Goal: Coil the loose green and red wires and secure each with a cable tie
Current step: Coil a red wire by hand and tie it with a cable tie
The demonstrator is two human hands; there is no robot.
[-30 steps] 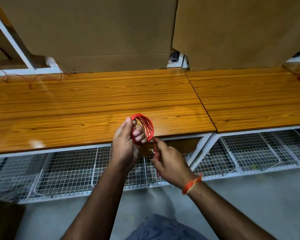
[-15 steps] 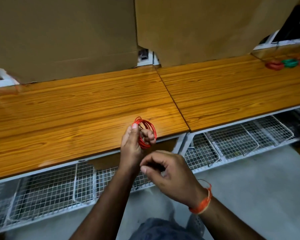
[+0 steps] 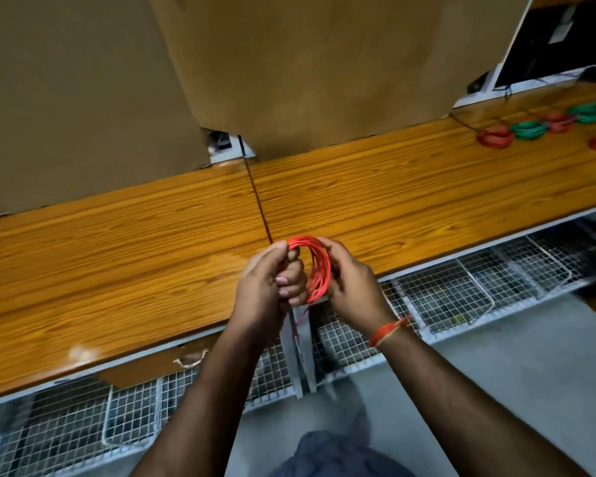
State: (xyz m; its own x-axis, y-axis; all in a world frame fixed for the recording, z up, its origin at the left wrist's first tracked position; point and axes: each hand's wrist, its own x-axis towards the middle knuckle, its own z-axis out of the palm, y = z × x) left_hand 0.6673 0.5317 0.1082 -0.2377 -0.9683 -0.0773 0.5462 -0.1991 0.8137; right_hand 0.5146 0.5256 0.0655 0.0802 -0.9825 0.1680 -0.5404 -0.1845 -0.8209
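Gripping a wound red coil [image 3: 319, 266] in both hands [image 3: 265, 287] [image 3: 353, 290], untied; finished coils [image 3: 527, 129] wait along the tabletop [image 3: 117, 253]

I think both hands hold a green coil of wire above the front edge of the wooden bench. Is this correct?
Not quite: the coil of wire is red, not green, as the head view shows. The left hand and the right hand do both hold it above the front edge of the wooden bench.

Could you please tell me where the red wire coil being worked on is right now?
In the head view, the red wire coil is centre frame, held between the left hand and right hand over the wooden bench's front edge.
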